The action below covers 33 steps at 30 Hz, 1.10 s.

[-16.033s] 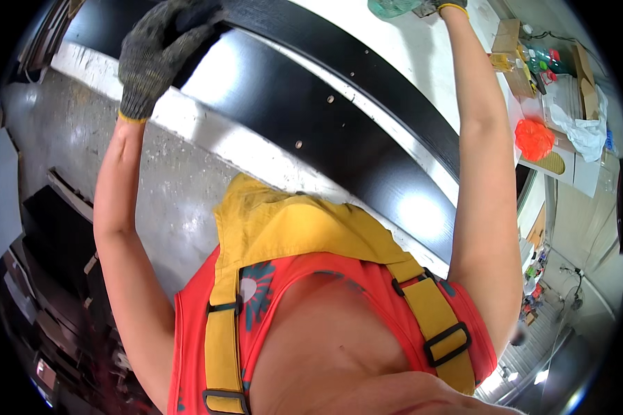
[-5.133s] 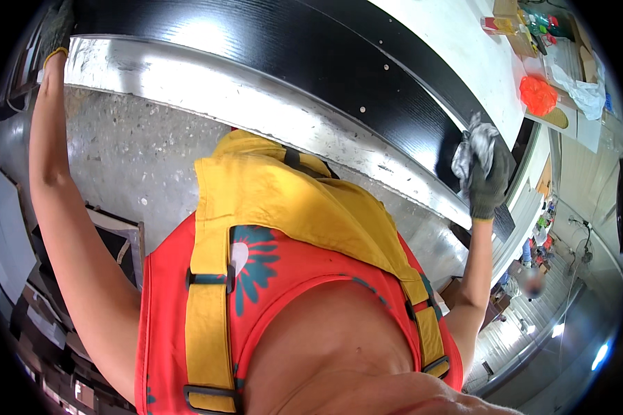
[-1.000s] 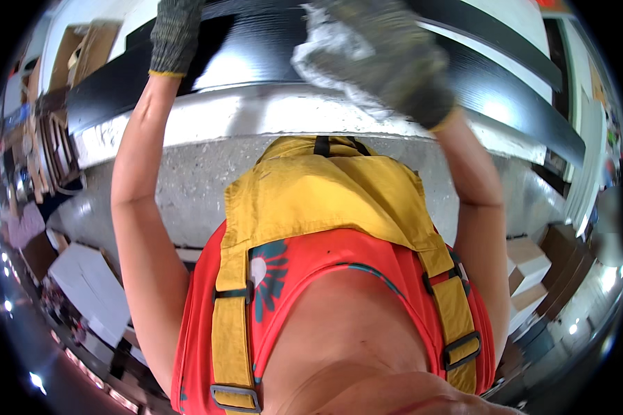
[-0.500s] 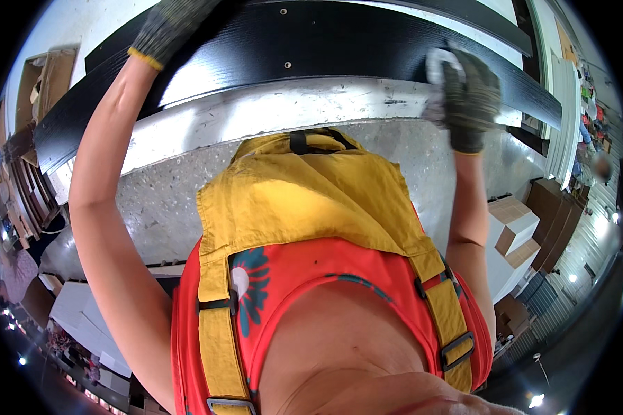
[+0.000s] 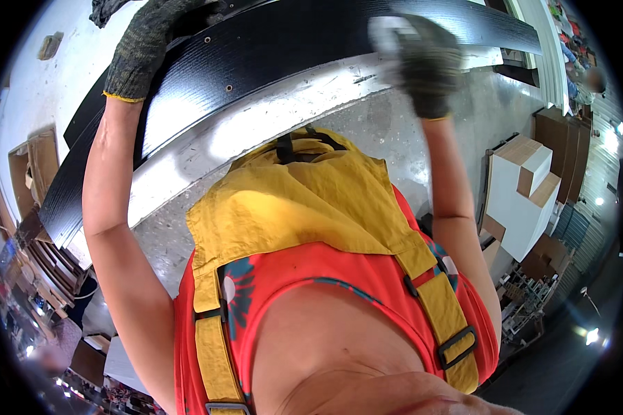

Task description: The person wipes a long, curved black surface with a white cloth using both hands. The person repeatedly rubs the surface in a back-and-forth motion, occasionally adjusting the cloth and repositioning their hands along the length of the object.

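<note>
Black board (image 5: 291,48) lies along near side of white table (image 5: 69,90); small holes (image 5: 229,88) toward its left part. Right hand (image 5: 430,66), gloved, blurred, closed round pale rag (image 5: 387,34) by board's near edge. Left hand (image 5: 142,55), gloved, at board's left part; fingers dark, cannot tell whether gripping. Cartons (image 5: 519,200) off right.

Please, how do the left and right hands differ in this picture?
The left hand is fairly sharp; the right hand is blurred. The right hand holds a pale cloth at the black board; no pale cloth shows at the left hand. Both wear dark knitted gloves with yellow cuff edges.
</note>
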Motion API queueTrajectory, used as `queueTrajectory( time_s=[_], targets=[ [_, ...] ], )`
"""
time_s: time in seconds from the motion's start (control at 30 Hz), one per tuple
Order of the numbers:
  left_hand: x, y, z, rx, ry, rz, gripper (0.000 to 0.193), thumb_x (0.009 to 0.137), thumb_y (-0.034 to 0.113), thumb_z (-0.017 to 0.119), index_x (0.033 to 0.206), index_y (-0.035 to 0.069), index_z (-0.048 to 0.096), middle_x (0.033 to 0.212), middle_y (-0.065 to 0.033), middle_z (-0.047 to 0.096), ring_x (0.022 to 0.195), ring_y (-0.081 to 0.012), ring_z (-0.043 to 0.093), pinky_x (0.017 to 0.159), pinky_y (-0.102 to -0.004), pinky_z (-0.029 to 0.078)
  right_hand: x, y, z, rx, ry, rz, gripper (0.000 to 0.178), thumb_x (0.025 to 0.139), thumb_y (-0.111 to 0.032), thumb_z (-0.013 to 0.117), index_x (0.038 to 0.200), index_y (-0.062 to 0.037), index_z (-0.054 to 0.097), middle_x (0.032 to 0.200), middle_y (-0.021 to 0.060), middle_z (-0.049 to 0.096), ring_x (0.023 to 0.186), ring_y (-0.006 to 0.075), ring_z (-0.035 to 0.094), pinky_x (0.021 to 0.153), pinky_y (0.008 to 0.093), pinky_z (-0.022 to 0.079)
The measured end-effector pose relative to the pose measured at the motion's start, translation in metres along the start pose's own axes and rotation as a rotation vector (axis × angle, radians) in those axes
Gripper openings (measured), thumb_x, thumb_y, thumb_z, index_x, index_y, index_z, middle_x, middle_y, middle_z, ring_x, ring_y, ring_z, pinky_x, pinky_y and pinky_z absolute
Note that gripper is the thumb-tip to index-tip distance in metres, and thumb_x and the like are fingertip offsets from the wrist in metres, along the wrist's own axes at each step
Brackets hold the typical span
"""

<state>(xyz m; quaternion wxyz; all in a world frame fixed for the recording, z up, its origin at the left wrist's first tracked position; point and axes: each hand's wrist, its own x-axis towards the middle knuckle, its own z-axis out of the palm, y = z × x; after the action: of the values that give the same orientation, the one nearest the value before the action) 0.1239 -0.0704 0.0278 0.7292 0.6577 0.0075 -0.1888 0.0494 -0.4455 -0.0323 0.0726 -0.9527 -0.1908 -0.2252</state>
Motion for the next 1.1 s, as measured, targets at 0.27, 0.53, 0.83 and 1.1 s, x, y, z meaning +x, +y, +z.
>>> queueTrajectory(
  time_s=[0.27,0.53,0.83,1.1],
  targets=[
    [0.004,-0.004,0.011,0.055,-0.007,0.048,0.037,0.097,0.026,0.065,0.126,0.003,0.064,0.105,-0.0039,0.071,0.085,-0.0123,0.066,0.077,-0.0242,0.053,0.012,-0.075,-0.023,-0.023,0.018,-0.135,0.032,0.086,-0.031,0.074,0.116,-0.0209,0.070,0.115,0.0023,0.067,0.102,0.0247,0.062,0.089,0.0437,0.049],
    [-0.001,-0.010,0.010,0.284,0.031,0.375,0.035,0.099,0.023,0.063,0.126,0.001,0.062,0.105,-0.0055,0.070,0.086,-0.0130,0.066,0.076,-0.0256,0.053,0.004,-0.007,-0.049,-0.178,-0.158,-0.100,0.042,0.083,-0.027,0.077,0.123,-0.0163,0.067,0.116,0.0054,0.069,0.103,0.0233,0.066,0.085,0.0401,0.052],
    [0.007,0.001,0.000,0.032,-0.055,0.008,0.035,0.098,0.027,0.064,0.124,0.003,0.064,0.097,-0.0041,0.069,0.082,-0.0121,0.065,0.074,-0.0254,0.053,0.016,-0.034,-0.047,-0.164,-0.214,-0.216,0.030,0.084,-0.037,0.075,0.109,-0.0206,0.072,0.114,0.0004,0.067,0.101,0.0244,0.063,0.082,0.0428,0.051],
    [0.016,-0.012,-0.015,-0.167,0.038,0.151,0.037,0.099,0.032,0.063,0.123,0.004,0.065,0.094,-0.0064,0.070,0.083,-0.0152,0.066,0.076,-0.0287,0.054,0.032,0.171,-0.064,-0.213,-0.387,0.431,0.052,0.094,-0.050,0.058,0.119,-0.0065,0.070,0.118,0.0216,0.068,0.111,0.0408,0.063,0.099,0.0463,0.046]
  ],
)
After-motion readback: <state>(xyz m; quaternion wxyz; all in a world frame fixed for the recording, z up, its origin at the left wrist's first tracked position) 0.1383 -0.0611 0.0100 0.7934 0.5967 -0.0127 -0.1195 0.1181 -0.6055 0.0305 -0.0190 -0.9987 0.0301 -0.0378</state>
